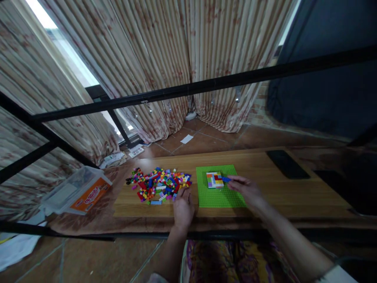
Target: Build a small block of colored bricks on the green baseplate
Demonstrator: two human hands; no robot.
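My right hand pinches a blue toy brick between thumb and fingertips. The brick is at the right side of a low block of white, red, orange and other bricks, which sits on a bright green baseplate. Whether the blue brick touches the block, I cannot tell. My left hand rests at the near right edge of a loose pile of small coloured bricks. Its fingers are bent and close together, and anything between them is hidden.
A clear plastic box with an orange label lies left of the wooden board. A dark phone-like slab lies at the board's right. A black metal bar crosses in front of the curtains.
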